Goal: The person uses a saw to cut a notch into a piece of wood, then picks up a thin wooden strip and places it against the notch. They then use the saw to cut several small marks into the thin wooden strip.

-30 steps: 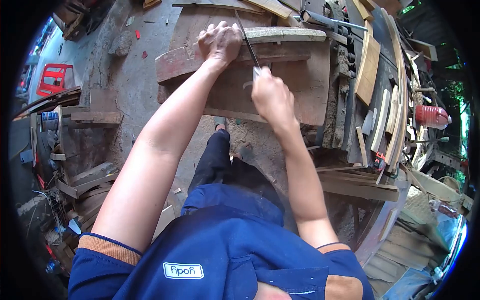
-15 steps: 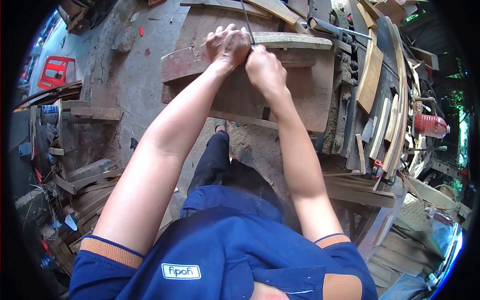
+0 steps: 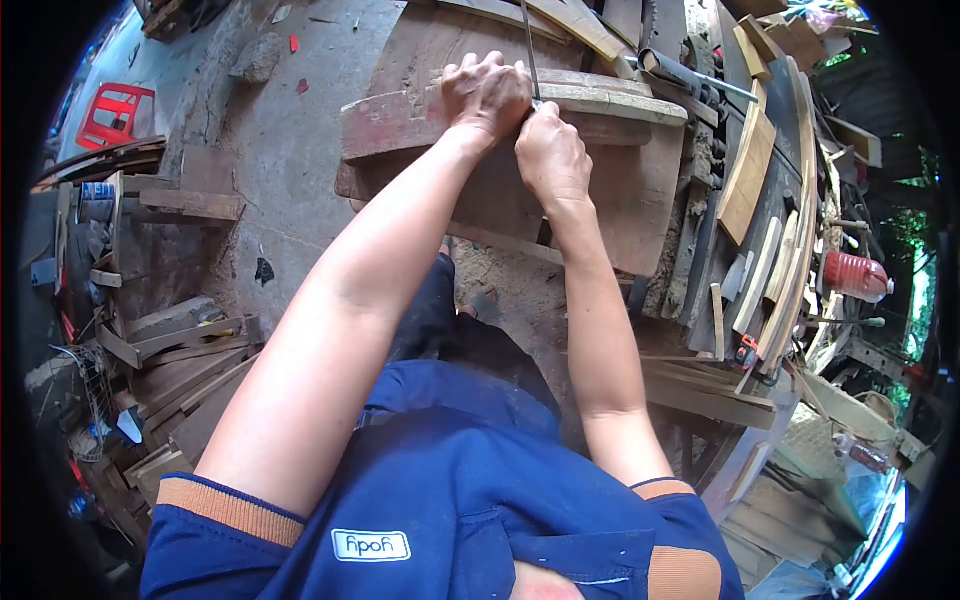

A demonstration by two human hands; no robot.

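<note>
My right hand [image 3: 553, 155] is closed around the near end of what looks like a handsaw [image 3: 528, 50]. Its long, thin, dark blade shows edge-on and points away from me. Just to the left, my left hand [image 3: 486, 98] presses down with curled fingers on a pale wooden strip [image 3: 615, 102]. The blade passes close beside my left fingertips, and the handle is hidden in my right fist. Under the strip lies a thicker board [image 3: 385, 128] with a worn reddish end, resting on a broad wooden bench top [image 3: 615, 205].
Long planks and curved wood pieces [image 3: 750, 175] crowd the right side, near a red plastic container [image 3: 856, 277]. Stacked offcuts [image 3: 190, 375] fill the lower left. A red plastic chair [image 3: 117, 115] stands at the far left on the concrete floor [image 3: 285, 170].
The whole view has shifted slightly, so bench, wood and hands appear farther right and a little lower. Both hands keep their hold at nearly the same place on the work.
</note>
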